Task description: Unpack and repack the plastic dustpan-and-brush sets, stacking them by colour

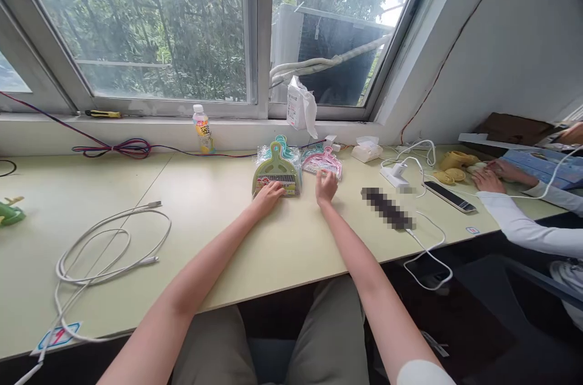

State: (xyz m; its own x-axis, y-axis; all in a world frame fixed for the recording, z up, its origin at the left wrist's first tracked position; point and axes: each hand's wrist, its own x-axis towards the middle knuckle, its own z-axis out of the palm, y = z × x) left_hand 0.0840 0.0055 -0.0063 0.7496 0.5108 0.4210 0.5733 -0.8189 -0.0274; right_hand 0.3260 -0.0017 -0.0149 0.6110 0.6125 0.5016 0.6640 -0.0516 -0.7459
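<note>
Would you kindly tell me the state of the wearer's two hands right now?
Left hand: laid on the green dustpan; whether it grips cannot be told.
Right hand: half-curled by the pink dustpan; whether it holds anything cannot be told.

Worn items comprise plain grey-olive trousers (330,336), lightly creased, and a white sleeve (421,374) with a curved edge, partly visible on the right arm (367,279), the left forearm (214,257), left hand (271,192) and right hand (326,187) being bare.
</note>
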